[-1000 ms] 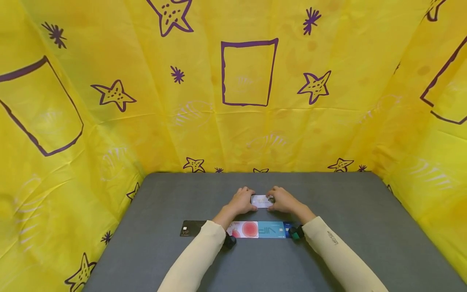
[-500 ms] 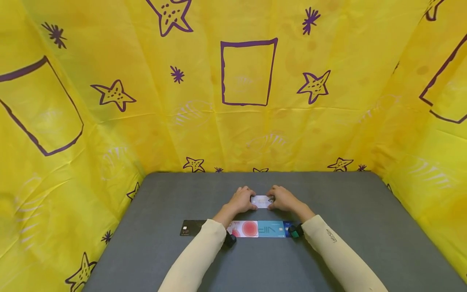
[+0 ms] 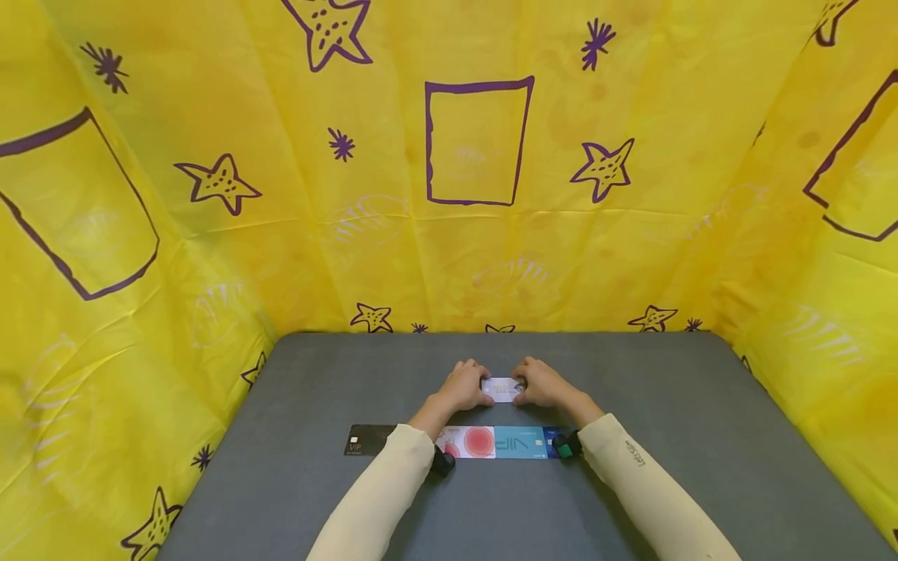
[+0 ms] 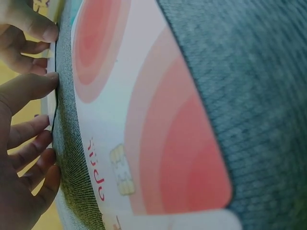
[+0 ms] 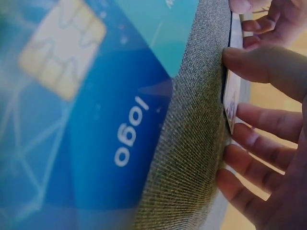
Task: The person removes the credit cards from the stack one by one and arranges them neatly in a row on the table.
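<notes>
A small white card (image 3: 501, 389) with faint lettering lies flat at the middle of the grey table. My left hand (image 3: 464, 386) holds its left end and my right hand (image 3: 544, 384) its right end, thumbs on the near side and fingers at the far side. In the right wrist view, the card's thin edge (image 5: 233, 93) shows between the thumb and fingers. Nearer to me, under my wrists, runs a row of cards: a black VIP card (image 3: 361, 441), a white card with red circles (image 3: 479, 442), a light blue VIP card (image 3: 517, 442) and a dark blue card (image 3: 550, 436). My left forearm hides part of the row.
The grey cloth-covered table (image 3: 337, 374) is enclosed at the back and sides by a yellow curtain (image 3: 393, 257) with purple starfish drawings. Dark wrist devices (image 3: 442, 463) sit close above the card row.
</notes>
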The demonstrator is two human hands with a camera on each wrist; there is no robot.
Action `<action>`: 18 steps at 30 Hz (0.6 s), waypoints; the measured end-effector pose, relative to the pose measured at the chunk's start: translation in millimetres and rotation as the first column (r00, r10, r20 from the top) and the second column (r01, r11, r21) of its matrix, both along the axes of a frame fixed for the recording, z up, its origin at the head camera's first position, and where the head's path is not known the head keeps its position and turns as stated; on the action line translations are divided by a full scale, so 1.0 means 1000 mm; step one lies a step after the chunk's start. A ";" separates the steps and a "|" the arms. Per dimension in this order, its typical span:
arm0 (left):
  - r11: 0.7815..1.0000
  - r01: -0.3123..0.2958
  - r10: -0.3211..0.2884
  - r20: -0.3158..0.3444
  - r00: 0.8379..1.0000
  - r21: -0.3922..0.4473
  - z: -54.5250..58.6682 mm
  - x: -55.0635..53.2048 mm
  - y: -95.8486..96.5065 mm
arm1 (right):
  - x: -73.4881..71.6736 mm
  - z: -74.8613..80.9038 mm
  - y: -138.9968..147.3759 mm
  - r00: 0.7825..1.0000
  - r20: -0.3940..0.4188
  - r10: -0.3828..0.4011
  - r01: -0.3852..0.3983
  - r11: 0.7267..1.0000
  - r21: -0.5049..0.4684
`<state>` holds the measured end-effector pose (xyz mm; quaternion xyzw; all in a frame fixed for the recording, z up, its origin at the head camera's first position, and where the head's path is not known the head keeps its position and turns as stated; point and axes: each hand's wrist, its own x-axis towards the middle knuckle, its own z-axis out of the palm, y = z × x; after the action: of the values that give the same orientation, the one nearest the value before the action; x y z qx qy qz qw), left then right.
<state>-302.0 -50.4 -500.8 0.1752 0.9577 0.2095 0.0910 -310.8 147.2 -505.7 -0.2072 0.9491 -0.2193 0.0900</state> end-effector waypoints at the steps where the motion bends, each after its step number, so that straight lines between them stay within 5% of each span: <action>1: 1.000 0.000 0.000 0.000 1.000 0.002 0.000 0.000 0.000 | 0.000 -0.001 0.000 1.000 -0.001 0.001 -0.001 1.000 -0.003; 18: 0.998 0.006 -0.009 0.035 0.999 0.068 -0.002 -0.002 -0.002 | -0.001 0.002 0.013 0.998 -0.014 0.059 -0.060 0.997 -0.053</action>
<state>-304.2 -52.2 -502.5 0.1781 0.9475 0.2448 0.1027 -312.1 159.8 -503.5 -0.2391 0.9369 -0.2403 0.0852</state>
